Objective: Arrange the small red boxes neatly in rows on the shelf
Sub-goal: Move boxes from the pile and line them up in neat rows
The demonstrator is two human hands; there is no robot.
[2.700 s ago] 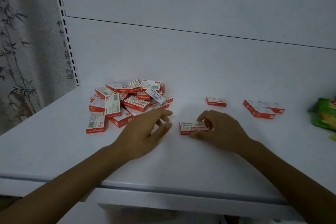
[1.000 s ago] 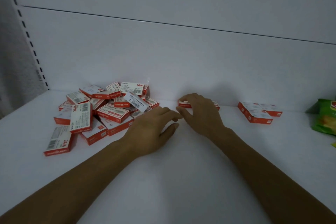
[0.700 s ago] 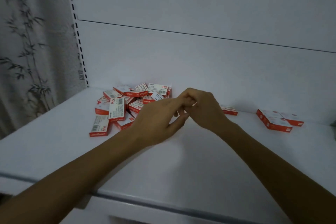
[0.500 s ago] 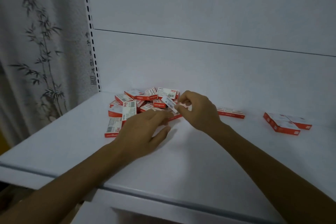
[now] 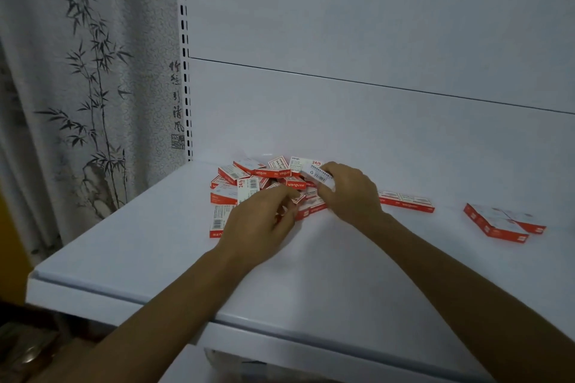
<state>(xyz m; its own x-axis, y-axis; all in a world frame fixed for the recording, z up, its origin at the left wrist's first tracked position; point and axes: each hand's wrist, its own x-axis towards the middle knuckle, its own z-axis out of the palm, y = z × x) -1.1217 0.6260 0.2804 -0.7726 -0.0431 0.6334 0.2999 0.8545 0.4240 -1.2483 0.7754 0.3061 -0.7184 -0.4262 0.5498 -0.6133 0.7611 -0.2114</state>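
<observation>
At the near edge of the pile (image 5: 264, 179) of small red boxes, the left hand (image 5: 258, 222) is resting palm down, its forearm reaching in from the lower left. Its fingers are lying relaxed and lightly bent over the nearest boxes, with the thumb spreading toward the right side of the pile.

At that right side, the right hand (image 5: 351, 193) is arching over the heap with the wrist raised. Its thumb and fingertips are pinching one box (image 5: 318, 176), which is showing a white face with a barcode and is tilting above the boxes beneath it.

The pile is lying loose on the shelf (image 5: 311, 277), its boxes overlapping at mixed angles. Each box is presenting as a flat cardboard rectangle with red sides and a white printed face. Several are showing "24/6" in red.

Just right of the pile, partly behind the right hand, a row (image 5: 407, 201) of two boxes is lying flat, end to end. Well to the right of the pile, a small group (image 5: 504, 222) of boxes is sitting flat, touching one another, at an angle to the row.

The shelf is appearing smooth and matte white. Behind the pile a plain white back panel (image 5: 373, 121) is rising, crossed by one thin seam. Left of the pile a slotted upright (image 5: 184, 56) is standing. Beyond it a pale textured curtain (image 5: 77, 87) is hanging, printed with ink bamboo.
</observation>
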